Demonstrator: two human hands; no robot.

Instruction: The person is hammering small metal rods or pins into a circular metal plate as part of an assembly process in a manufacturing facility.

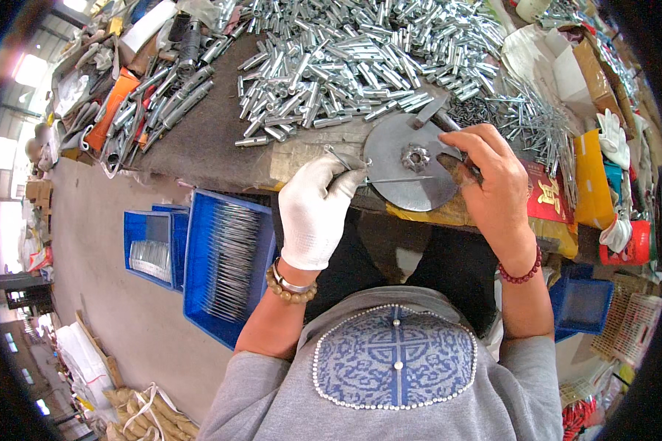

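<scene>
My left hand (318,202), in a white glove, pinches a thin metal rod (404,180) between thumb and fingers. The rod reaches rightward over a round grey steel plate (390,147). Another slim metal piece (336,156) sticks out at the upper left of the gloved fingers; its other end is hidden. A dark, flower-shaped metal boss (415,157) rises from the plate's middle. Bare and curled, my right hand (489,176) is at the plate's right edge, around the handle of a small hammer (432,110). Most of that handle is hidden by the fingers.
A big heap of shiny metal tubes (346,66) covers the bench's far side. Thin metal pins (533,121) and small dark screws (471,112) lie to the right, beside a red packet (548,192). Blue bins (228,257) of rods stand below, left. Tools (162,103) lie far left.
</scene>
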